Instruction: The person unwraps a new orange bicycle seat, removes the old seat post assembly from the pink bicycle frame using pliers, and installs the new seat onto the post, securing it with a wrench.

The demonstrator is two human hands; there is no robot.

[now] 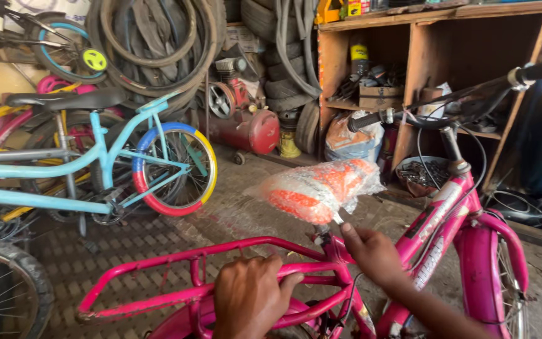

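A pink child's bicycle (446, 213) stands in front of me, its orange-and-white saddle (317, 186) wrapped in clear plastic. My left hand (249, 298) is closed over a tube of the pink rear carrier rack (158, 267). My right hand (371, 251) grips the frame just under the saddle, at the seat post. Black handlebars (446, 110) with cables rise at the upper right.
A light blue bicycle (89, 163) with a red, blue and yellow tyre stands at left. A black tyre (7, 289) sits at lower left. A red air compressor (246, 125), stacked tyres and wooden shelves (409, 56) line the back. The floor is tiled.
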